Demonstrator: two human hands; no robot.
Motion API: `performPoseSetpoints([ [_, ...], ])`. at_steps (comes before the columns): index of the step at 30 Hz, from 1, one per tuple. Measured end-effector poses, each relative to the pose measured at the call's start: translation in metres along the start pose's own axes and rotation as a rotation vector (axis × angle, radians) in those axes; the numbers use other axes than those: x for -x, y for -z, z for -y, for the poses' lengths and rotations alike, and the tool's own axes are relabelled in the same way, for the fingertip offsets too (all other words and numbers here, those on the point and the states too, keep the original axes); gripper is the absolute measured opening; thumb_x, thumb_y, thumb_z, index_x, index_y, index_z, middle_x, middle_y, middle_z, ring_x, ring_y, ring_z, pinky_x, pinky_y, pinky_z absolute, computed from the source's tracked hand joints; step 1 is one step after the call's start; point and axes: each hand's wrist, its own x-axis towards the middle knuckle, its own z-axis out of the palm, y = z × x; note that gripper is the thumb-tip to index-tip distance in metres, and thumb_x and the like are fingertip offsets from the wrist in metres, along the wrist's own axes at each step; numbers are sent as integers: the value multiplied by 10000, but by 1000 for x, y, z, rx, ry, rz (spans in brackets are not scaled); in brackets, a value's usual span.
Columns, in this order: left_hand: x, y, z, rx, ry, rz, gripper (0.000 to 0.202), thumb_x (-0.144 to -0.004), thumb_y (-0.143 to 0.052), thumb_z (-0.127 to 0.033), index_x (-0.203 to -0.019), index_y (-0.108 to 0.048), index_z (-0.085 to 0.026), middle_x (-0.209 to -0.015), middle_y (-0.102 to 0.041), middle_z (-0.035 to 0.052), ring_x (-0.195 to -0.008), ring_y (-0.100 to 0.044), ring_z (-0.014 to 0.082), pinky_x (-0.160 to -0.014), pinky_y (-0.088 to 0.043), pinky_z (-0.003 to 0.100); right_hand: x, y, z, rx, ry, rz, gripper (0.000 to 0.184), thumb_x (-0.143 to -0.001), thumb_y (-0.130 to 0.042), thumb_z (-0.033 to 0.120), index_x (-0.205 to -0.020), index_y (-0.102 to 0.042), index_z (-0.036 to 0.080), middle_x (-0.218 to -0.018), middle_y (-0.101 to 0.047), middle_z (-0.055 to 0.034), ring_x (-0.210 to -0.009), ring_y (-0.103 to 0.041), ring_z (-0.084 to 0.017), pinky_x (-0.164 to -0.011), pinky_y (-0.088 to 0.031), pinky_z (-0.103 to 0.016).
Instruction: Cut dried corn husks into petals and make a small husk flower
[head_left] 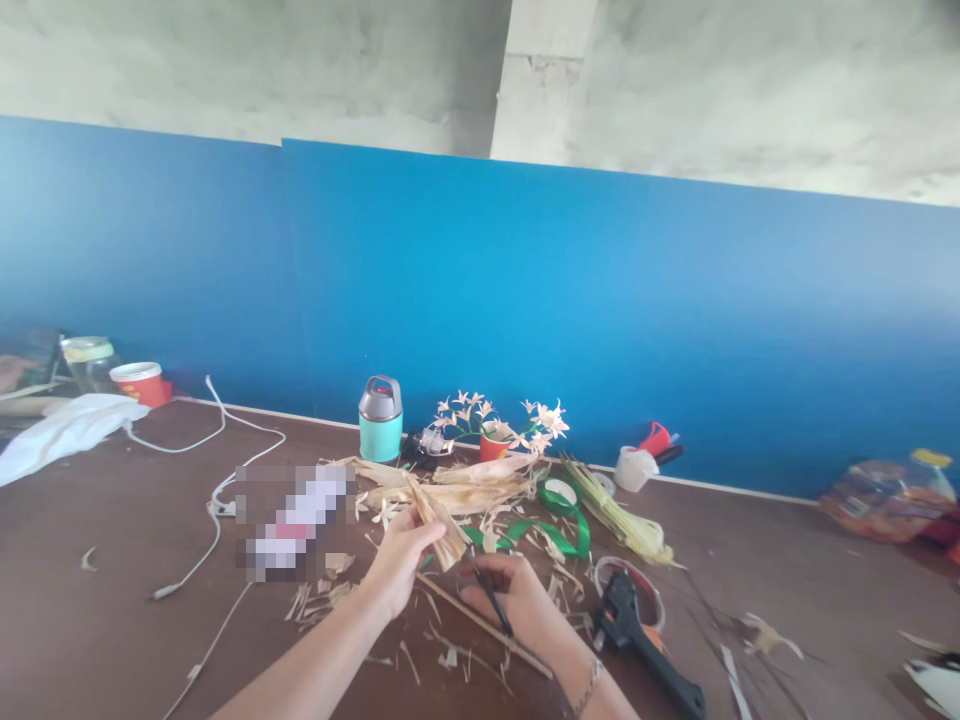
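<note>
My left hand pinches a pale dried corn husk between thumb and fingers, above the middle of the table. In my right hand is a pair of dark scissors, its tips at the husk's lower right edge. Whether the blades are touching the husk, I cannot tell. Below my hands, a thin stick lies slantwise among husk scraps. Larger dried husks are spread just beyond. Right of my right hand lies a black glue gun, partly over a roll of tape.
Behind the husks stand a red cup with pale husk flowers and a turquoise lidded container. Green ribbon and a bundle of pale green stalks lie right of centre. White cables cross the left side.
</note>
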Motion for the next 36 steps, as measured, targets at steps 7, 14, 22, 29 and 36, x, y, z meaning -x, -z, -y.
performPoseSetpoints([
  [7, 0, -1, 0, 16, 7, -34, 226, -588, -696, -168, -803, -626, -149, -628, -672, 3, -585, -610, 153, -577, -405, 245, -1, -2, -1, 11, -28, -22, 317, -569, -772, 326, -821, -721, 141, -518, -550, 34, -479, -410, -89, -459, -340, -199],
  [14, 1, -2, 0, -7, -32, 12, 219, -594, -680, -153, -811, -658, -138, -696, -693, 31, -659, -628, 177, -618, -433, 258, -1, -4, -1, -17, -8, -9, 285, -581, -764, 322, -815, -726, 164, -546, -553, 33, -502, -427, -96, -478, -361, -201],
  [22, 2, -3, 1, 30, -16, 10, 221, -570, -713, -178, -779, -654, -135, -666, -690, 28, -628, -628, 171, -607, -447, 258, -1, -4, -4, 12, -2, -49, 282, -588, -760, 303, -828, -724, 160, -599, -600, 12, -552, -475, -118, -509, -382, -207],
  [29, 5, -7, -2, 65, 11, 11, 262, -550, -724, -173, -801, -657, -136, -650, -697, 29, -607, -635, 179, -611, -457, 270, -1, -7, 2, 2, 15, -33, 271, -602, -749, 344, -793, -722, 153, -547, -573, 21, -505, -436, -103, -453, -342, -197],
  [36, 3, -5, 1, 119, 22, 35, 256, -552, -746, -190, -784, -658, -124, -688, -710, 57, -628, -650, 200, -623, -484, 299, -3, -5, -7, -20, -3, -41, 326, -574, -768, 342, -824, -704, 144, -597, -592, 12, -527, -460, -112, -454, -343, -200],
])
